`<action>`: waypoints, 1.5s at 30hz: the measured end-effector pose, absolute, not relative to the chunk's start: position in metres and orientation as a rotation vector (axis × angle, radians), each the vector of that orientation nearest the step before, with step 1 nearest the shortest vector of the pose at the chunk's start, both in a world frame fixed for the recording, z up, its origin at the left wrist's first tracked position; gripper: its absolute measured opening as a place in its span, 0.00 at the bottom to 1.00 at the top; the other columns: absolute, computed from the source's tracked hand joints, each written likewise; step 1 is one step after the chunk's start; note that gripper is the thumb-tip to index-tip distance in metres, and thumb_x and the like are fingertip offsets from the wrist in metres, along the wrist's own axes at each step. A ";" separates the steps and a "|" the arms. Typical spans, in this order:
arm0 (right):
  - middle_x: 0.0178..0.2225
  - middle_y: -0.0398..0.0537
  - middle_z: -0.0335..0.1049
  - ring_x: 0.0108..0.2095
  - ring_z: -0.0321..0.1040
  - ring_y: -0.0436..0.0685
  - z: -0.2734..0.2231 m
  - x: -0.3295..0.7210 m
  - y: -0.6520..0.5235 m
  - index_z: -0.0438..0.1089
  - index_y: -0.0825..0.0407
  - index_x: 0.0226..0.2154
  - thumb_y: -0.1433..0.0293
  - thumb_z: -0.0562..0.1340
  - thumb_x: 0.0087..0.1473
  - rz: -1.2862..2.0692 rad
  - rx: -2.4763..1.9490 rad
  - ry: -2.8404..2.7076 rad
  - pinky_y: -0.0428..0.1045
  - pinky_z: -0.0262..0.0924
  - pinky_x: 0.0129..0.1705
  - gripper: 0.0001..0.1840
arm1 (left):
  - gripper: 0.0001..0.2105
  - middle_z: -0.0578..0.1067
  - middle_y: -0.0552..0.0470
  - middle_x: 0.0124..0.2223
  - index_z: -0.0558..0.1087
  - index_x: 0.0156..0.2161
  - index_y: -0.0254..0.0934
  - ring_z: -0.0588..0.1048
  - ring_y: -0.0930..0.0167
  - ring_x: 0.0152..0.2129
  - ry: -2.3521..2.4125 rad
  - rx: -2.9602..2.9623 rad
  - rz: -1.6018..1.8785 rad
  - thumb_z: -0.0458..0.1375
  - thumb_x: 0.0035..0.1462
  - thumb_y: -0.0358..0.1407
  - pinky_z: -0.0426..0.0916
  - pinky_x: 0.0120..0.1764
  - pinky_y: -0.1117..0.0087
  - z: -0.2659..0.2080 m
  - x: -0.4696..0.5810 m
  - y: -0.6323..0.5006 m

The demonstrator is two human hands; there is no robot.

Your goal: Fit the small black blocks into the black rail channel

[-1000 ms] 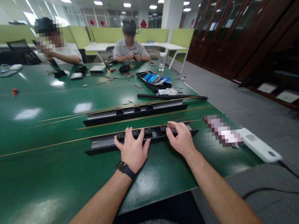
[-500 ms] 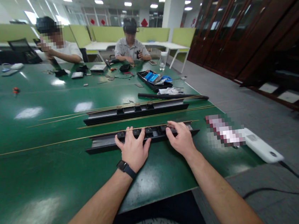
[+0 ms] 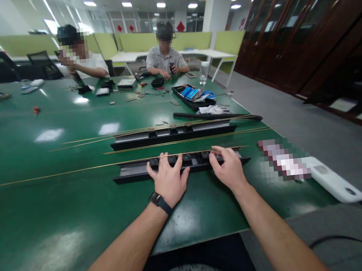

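My left hand (image 3: 170, 177) lies with fingers spread over a black rail (image 3: 129, 172) with a silvery inner channel. Its fingertips rest on small black blocks (image 3: 187, 159) seated in that channel. At the rail's right part, my right hand (image 3: 229, 168) is curled, thumb and index finger pinched about a thin brass rod (image 3: 75, 171) beside another black block (image 3: 204, 155). The rod runs along the rail's far edge and sticks out far to the left. What the right fingertips touch is partly hidden.
Behind lies a second black rail (image 3: 171, 137) with more brass rods (image 3: 169, 143) around it. Farther off are a black tube (image 3: 211, 115), white gloves (image 3: 213, 109) and a black tray (image 3: 183, 96). A white device (image 3: 336, 179) with a cable sits right. Two people sit opposite.
The whole view has shifted, so things appear farther right. Both hands stay at the same places on the rail, with no clear change in their grip.
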State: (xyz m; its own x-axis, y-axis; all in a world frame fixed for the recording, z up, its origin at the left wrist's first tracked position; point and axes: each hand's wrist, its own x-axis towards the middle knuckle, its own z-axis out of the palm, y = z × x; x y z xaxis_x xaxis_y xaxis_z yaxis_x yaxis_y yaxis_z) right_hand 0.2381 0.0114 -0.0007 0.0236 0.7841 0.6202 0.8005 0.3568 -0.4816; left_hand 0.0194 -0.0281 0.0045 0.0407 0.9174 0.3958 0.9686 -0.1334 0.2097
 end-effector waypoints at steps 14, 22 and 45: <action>0.41 0.57 0.81 0.45 0.76 0.67 -0.006 0.249 0.019 0.77 0.51 0.50 0.52 0.59 0.63 -0.087 -1.445 -1.769 0.63 0.68 0.52 0.24 | 0.24 0.67 0.34 0.70 0.70 0.66 0.51 0.60 0.52 0.70 -2.009 -2.191 -0.706 0.53 0.69 0.52 0.47 0.66 0.29 0.007 0.022 -0.029; 0.41 0.56 0.80 0.43 0.76 0.65 -0.005 0.246 0.018 0.78 0.51 0.49 0.53 0.60 0.63 -0.115 -1.367 -1.816 0.61 0.69 0.51 0.23 | 0.24 0.66 0.34 0.70 0.69 0.67 0.51 0.59 0.53 0.71 -2.009 -2.205 -0.718 0.53 0.70 0.52 0.46 0.66 0.29 0.007 0.022 -0.029; 0.39 0.55 0.81 0.43 0.77 0.66 -0.009 0.246 0.019 0.77 0.52 0.50 0.54 0.60 0.64 -0.141 -1.395 -1.734 0.64 0.70 0.52 0.22 | 0.23 0.67 0.33 0.70 0.70 0.66 0.51 0.60 0.51 0.71 -1.992 -2.202 -0.715 0.53 0.70 0.52 0.46 0.66 0.29 0.006 0.022 -0.029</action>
State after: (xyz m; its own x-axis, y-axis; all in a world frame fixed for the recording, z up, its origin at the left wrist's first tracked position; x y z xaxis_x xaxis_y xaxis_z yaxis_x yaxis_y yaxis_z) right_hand 0.2461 0.0192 -0.0085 0.0182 0.7345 0.6784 0.8346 0.3625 -0.4149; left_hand 0.0215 -0.0291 0.0064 0.0413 0.9183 0.3937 0.9592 -0.1468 0.2417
